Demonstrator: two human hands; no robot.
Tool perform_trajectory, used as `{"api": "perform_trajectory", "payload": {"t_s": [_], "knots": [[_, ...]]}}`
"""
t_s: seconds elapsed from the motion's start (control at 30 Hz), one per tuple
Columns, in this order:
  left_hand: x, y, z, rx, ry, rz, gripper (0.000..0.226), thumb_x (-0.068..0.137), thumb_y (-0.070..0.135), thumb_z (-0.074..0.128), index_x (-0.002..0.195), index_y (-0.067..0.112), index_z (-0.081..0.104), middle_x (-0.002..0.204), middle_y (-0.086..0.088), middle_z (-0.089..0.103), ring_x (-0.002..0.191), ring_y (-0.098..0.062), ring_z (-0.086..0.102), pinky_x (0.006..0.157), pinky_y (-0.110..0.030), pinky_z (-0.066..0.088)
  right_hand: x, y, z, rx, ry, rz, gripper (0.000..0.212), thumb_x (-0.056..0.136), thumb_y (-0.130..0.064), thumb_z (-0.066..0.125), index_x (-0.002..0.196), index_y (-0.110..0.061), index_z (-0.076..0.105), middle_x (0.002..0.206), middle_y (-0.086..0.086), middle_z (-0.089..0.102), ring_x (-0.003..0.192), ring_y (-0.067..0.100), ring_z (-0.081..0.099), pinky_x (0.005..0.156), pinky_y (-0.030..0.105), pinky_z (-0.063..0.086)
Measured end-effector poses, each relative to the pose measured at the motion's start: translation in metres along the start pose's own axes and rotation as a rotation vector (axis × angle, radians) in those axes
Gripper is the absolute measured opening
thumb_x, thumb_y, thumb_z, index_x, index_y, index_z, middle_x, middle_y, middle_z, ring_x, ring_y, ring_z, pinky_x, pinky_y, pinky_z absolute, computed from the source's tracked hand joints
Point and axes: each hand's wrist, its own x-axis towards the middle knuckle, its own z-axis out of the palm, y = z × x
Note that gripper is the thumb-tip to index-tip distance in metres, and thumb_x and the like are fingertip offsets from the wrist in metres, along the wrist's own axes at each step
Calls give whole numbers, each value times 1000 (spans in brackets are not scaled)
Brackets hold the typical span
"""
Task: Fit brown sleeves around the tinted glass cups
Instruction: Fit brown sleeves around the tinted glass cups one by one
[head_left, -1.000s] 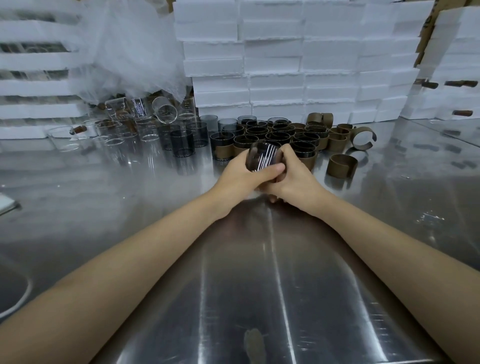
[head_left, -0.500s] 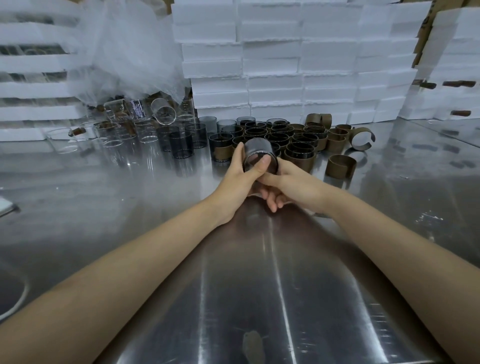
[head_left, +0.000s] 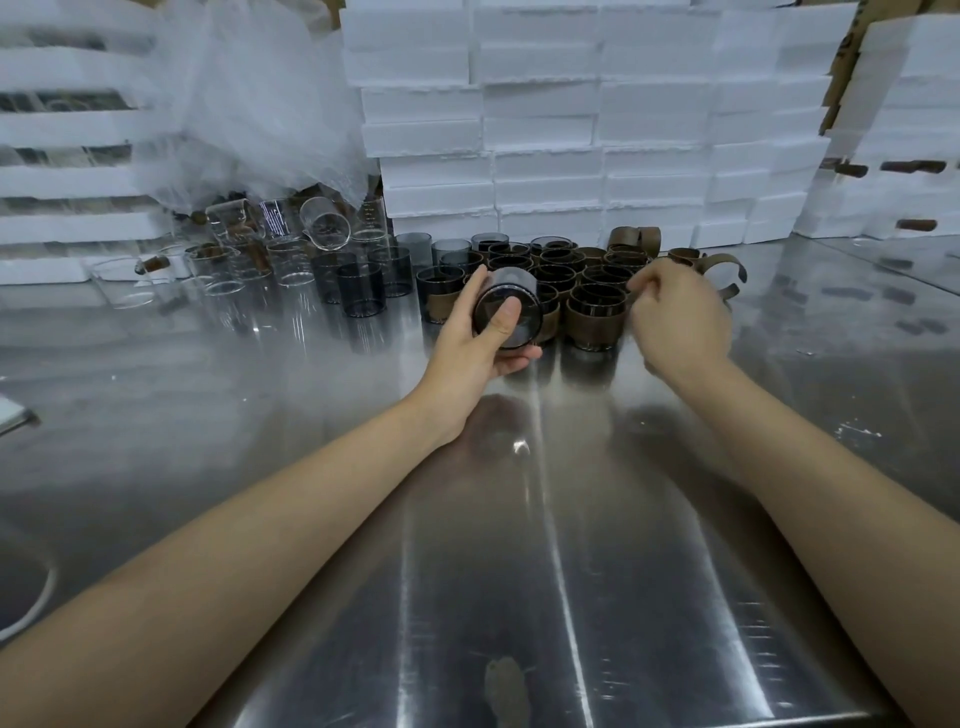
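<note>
My left hand (head_left: 470, 343) grips a tinted glass cup (head_left: 506, 312) lying on its side, thumb pressed on its base; no sleeve shows on it. My right hand (head_left: 675, 319) hovers low to the right with fingers curled, over the spot where a loose brown sleeve lay; that sleeve is hidden beneath it. Several cups with brown sleeves (head_left: 592, 317) stand in a cluster just beyond both hands. Bare tinted cups (head_left: 361, 293) stand to their left. An open C-shaped brown sleeve (head_left: 730, 275) lies behind my right hand, more sleeves (head_left: 634, 239) farther back.
Clear glasses (head_left: 223, 270) crowd the far left of the steel table (head_left: 519, 571), one tipped on top. Stacked white foam boxes (head_left: 545, 156) wall off the back and right. Crumpled plastic sheet (head_left: 249, 104) hangs at back left.
My hands have separated. The right hand let go of the cup and moved right over the loose sleeve. The left hand keeps the cup, lifted slightly toward the cluster.
</note>
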Motion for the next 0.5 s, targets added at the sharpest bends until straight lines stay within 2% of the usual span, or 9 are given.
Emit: {"api": "perform_trajectory", "payload": {"t_s": [0.07, 0.13, 0.2, 0.27, 0.33, 0.4, 0.43, 0.5], "knots": [[0, 1, 0, 13, 10, -5, 57, 96, 29, 58, 149, 28, 35, 131, -10, 56, 69, -17, 72, 65, -22, 56, 5, 10, -4, -82, -57, 80, 37, 84, -6, 42, 113, -12, 62, 125, 14, 54, 117, 35, 47, 95, 46, 42], [0, 2, -1, 10, 21, -23, 53, 95, 28, 60, 145, 28, 42, 130, -13, 56, 65, -18, 71, 61, -21, 56, 6, 16, -6, -166, -183, 173, 38, 83, -9, 43, 117, -8, 60, 130, 21, 49, 123, 41, 40, 102, 48, 38], [-1, 4, 0, 11, 20, -38, 50, 94, 26, 63, 141, 25, 48, 123, -11, 61, 62, -20, 72, 57, -20, 56, 5, 19, -9, -160, -286, 247, 36, 83, -11, 43, 113, -9, 63, 123, 22, 55, 122, 42, 40, 98, 45, 43], [-3, 5, 1, 25, 3, -43, 46, 92, 21, 66, 137, 22, 54, 112, -5, 67, 60, -23, 72, 54, -19, 56, 6, 16, -11, -142, -278, 237, 36, 82, -12, 44, 110, -13, 66, 121, 19, 58, 119, 41, 45, 96, 44, 45], [-5, 5, 2, 41, -22, -45, 42, 90, 19, 68, 131, 22, 58, 113, -4, 67, 60, -26, 72, 53, -19, 56, 8, 12, -11, -129, -240, 215, 36, 82, -13, 47, 114, -16, 64, 125, 15, 57, 115, 39, 50, 94, 43, 45], [-6, 6, 3, 58, -42, -56, 41, 89, 20, 70, 129, 25, 59, 121, -8, 65, 62, -28, 73, 54, -20, 57, 8, 12, -9, -126, -273, 236, 35, 84, -16, 51, 119, -13, 57, 127, 14, 52, 113, 37, 51, 88, 41, 43], [-6, 6, 3, 65, -46, -62, 41, 89, 21, 70, 128, 25, 60, 123, -9, 64, 63, -29, 73, 55, -21, 57, 8, 13, -8, -140, -305, 249, 32, 85, -17, 53, 115, -8, 56, 123, 16, 51, 107, 37, 51, 83, 39, 42], [-6, 5, 3, 78, -41, -66, 42, 89, 22, 70, 129, 24, 59, 122, -8, 65, 64, -29, 73, 54, -20, 57, 8, 15, -8, -187, -379, 245, 17, 86, -17, 54, 87, 0, 53, 101, 20, 53, 78, 31, 48, 69, 33, 38]]}}
